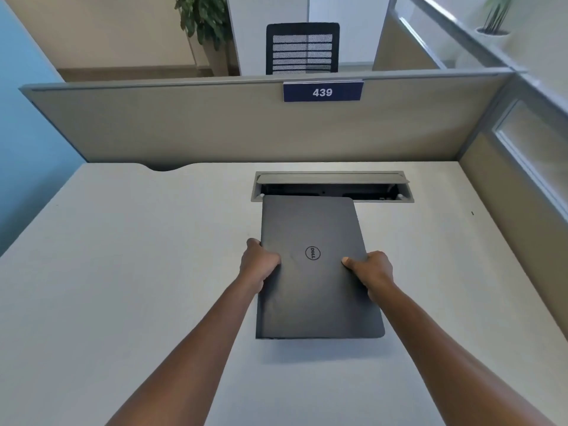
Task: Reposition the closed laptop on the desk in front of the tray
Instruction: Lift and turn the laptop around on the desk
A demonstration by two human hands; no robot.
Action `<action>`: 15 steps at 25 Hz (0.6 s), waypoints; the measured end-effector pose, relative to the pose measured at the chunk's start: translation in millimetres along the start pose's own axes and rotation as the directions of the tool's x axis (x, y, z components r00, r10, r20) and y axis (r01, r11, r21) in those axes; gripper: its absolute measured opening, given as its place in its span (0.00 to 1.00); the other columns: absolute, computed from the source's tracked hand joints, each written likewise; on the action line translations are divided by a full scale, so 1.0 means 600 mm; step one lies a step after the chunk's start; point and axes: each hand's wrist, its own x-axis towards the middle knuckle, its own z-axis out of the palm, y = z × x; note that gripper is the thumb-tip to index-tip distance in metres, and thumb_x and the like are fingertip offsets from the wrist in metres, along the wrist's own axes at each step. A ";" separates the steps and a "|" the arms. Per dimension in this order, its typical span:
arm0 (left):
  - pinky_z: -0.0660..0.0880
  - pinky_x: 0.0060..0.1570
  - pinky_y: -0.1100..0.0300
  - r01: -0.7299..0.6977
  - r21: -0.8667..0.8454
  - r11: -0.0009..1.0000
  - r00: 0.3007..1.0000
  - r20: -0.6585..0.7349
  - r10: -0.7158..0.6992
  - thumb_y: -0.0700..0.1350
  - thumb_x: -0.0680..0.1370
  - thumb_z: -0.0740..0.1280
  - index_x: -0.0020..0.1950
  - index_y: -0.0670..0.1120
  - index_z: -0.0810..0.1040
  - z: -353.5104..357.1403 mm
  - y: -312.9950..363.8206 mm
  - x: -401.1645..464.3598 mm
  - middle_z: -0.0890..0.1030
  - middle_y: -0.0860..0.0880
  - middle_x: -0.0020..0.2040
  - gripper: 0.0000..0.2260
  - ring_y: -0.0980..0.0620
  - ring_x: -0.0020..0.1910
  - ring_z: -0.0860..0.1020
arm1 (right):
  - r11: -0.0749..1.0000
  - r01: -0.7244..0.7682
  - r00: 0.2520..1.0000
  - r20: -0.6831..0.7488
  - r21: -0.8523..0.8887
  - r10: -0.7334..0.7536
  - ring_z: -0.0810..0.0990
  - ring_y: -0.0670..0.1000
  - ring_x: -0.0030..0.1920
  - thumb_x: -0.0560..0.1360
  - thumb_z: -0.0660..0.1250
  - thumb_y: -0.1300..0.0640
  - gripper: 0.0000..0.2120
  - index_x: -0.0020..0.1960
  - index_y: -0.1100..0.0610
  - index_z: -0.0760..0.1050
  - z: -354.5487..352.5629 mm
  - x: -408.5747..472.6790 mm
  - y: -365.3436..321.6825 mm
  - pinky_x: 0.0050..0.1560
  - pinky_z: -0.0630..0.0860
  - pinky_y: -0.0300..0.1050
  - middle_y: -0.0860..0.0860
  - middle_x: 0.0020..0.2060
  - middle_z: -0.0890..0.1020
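Observation:
A closed dark grey laptop (316,290) with a round logo on its lid is held over the middle of the light desk (123,272), short side toward me. Its near end floats above the desk and casts a shadow below. My left hand (258,264) grips the laptop's left edge. On the right edge is my right hand (370,272), thumb on the lid. The laptop's far edge reaches the front rim of the recessed cable tray (333,178), whose lid stands open.
A beige partition (215,124) with a blue sign reading 439 (322,92) closes the desk's far side. Another partition with a glass panel (528,167) runs along the right. A black mesh chair (302,47) and plants stand beyond.

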 end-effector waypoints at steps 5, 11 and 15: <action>0.65 0.32 0.59 -0.074 0.182 0.980 0.994 0.090 0.058 0.37 0.70 0.67 0.58 0.43 0.71 0.001 0.035 0.036 0.75 0.45 0.44 0.17 0.47 0.37 0.72 | 0.994 -0.102 0.994 -0.023 0.047 0.103 0.77 0.55 0.39 0.74 0.72 0.51 0.15 0.42 0.62 0.74 0.009 -0.032 0.043 0.34 0.70 0.43 0.57 0.42 0.79; 0.71 0.40 0.56 -0.191 0.325 0.926 0.971 0.201 0.130 0.36 0.70 0.65 0.58 0.46 0.73 0.022 0.089 0.086 0.79 0.44 0.50 0.17 0.44 0.45 0.77 | 0.988 -0.126 0.989 -0.072 0.086 0.132 0.71 0.55 0.31 0.77 0.67 0.53 0.22 0.30 0.57 0.62 0.027 -0.056 0.084 0.32 0.66 0.44 0.54 0.28 0.70; 0.74 0.45 0.55 -0.263 0.378 0.888 0.949 0.270 0.166 0.35 0.71 0.64 0.61 0.47 0.75 0.038 0.120 0.118 0.81 0.43 0.54 0.19 0.42 0.50 0.79 | 0.973 -0.142 0.988 -0.030 0.182 0.150 0.82 0.59 0.31 0.76 0.69 0.54 0.20 0.30 0.58 0.68 0.044 -0.069 0.101 0.39 0.79 0.53 0.53 0.25 0.76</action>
